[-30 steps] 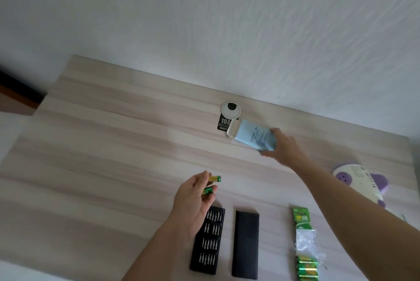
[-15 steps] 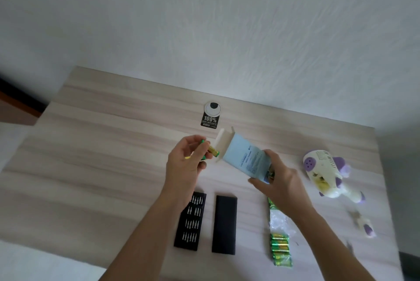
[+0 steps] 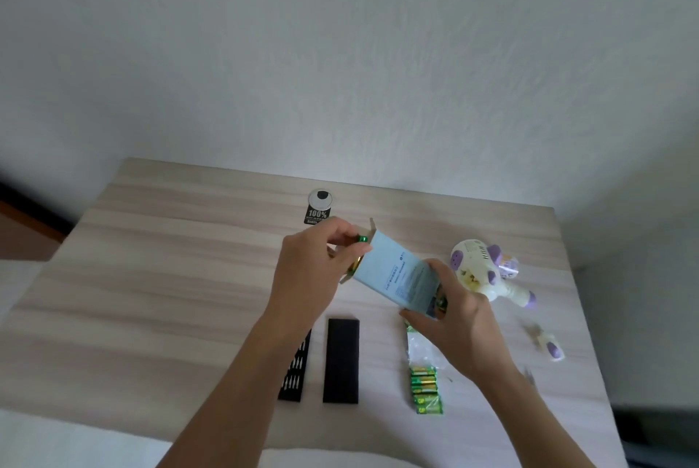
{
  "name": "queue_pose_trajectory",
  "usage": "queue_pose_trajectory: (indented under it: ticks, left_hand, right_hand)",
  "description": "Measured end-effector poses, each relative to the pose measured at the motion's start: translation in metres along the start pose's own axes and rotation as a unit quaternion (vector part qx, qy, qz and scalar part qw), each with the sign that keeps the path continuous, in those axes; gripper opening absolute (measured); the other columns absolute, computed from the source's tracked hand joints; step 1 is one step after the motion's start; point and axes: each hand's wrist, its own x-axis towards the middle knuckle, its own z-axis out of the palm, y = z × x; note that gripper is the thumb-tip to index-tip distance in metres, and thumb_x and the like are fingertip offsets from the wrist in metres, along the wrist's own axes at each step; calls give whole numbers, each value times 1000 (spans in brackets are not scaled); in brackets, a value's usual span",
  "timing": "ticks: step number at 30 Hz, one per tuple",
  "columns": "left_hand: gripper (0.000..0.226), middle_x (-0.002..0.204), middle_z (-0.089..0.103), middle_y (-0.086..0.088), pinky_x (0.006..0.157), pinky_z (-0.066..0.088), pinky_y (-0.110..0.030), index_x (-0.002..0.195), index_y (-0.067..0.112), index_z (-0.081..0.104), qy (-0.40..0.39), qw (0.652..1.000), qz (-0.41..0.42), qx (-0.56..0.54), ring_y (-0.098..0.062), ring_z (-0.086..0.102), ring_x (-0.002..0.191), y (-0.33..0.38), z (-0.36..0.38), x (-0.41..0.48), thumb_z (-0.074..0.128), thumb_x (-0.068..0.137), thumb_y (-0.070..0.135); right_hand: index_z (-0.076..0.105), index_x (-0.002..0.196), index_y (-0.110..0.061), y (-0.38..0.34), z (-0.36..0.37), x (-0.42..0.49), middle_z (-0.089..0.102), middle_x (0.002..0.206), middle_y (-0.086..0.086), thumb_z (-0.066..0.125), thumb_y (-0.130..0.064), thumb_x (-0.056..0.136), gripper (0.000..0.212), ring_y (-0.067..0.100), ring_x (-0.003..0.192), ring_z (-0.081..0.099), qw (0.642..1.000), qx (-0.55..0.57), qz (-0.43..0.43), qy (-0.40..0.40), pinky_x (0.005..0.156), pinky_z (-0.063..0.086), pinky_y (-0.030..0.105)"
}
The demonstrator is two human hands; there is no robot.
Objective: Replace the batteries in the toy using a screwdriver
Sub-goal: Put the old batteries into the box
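A pale wood-grain tabletop (image 3: 151,278) is set against a white textured wall (image 3: 340,51). Near the table's far edge a round white cable-hole cover with a dark centre (image 3: 321,199) is seen, and a small black label printed "100%" (image 3: 317,217) is placed just in front of it, touching or nearly so. A strip of dark floor or skirting (image 3: 22,210) is seen beyond the table's left side. Along the table's near edge, at the bottom of the view, a pale whitish surface (image 3: 75,437) is visible; what it is cannot be told.
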Motion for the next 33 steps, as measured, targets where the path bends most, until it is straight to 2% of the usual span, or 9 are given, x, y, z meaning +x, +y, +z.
queue_pose_trajectory:
  ticks: [3,6,11,14,18,21,24,28,33]
  left_hand:
    - [9,78,69,23,61,48,-8,92,26,75,4,999,30,9,4,65,68,14,-1,-5,78,83,23]
    - [9,81,69,22,67,48,-11,95,25,76,-3,997,69,28,4,64,76,19,-1,-7,76,85,25]
    - [12,84,66,17,70,51,-18,98,21,76,-8,993,100,62,-1,62,81,23,2,-8,73,88,25]
    - [8,89,66,12,69,46,-14,97,20,71,-22,994,96,55,-1,61,79,29,7,-10,65,93,23]
    - [24,101,53,-3,67,50,-32,88,25,44,-88,995,23,-29,-18,61,86,35,5,-11,41,88,2]
    - [40,107,45,-20,64,46,-13,87,26,36,-140,990,1,-20,-8,57,82,40,2,-11,29,88,-13]
    - [30,105,48,-18,69,48,-7,93,21,37,-161,987,5,0,-7,62,87,42,1,-11,32,97,-8]
    - [18,94,57,-5,84,58,-26,105,12,42,-108,993,-3,-37,-12,72,88,39,0,-9,49,97,-3]
    - [26,86,66,1,78,58,-40,91,24,39,-83,996,21,2,-15,67,75,37,1,-9,54,96,3]
  right_hand:
    - [49,135,-25,-3,-3,-7,61,91,-3,86,-36,72,74,19,72,60,1000,22,3,14,60,55,32]
    - [49,133,-24,-4,-3,-13,63,95,-3,86,-34,73,71,22,76,62,998,51,-5,23,62,58,38]
    - [54,130,-19,-6,-2,-21,59,94,-9,88,-30,71,70,20,75,61,996,54,-29,59,59,56,33]
    - [53,130,-22,-4,-1,-23,60,97,-10,87,-32,71,69,15,76,60,995,71,-15,65,60,51,18]
    - [51,132,-25,2,0,-25,60,104,-11,86,-34,74,68,7,80,59,992,110,7,53,59,45,4]
    - [50,133,-26,6,0,-28,60,105,-12,86,-34,74,69,2,80,59,991,127,23,45,61,45,2]
    - [50,133,-28,8,0,-32,61,103,-13,86,-34,74,68,-2,82,60,988,142,39,37,62,45,3]
    - [49,134,-29,10,-1,-33,59,101,-14,85,-33,75,69,-7,85,59,986,158,52,31,63,45,4]
    - [48,135,-29,11,-2,-33,59,106,-13,85,-33,76,69,-1,86,61,985,165,48,29,63,46,4]
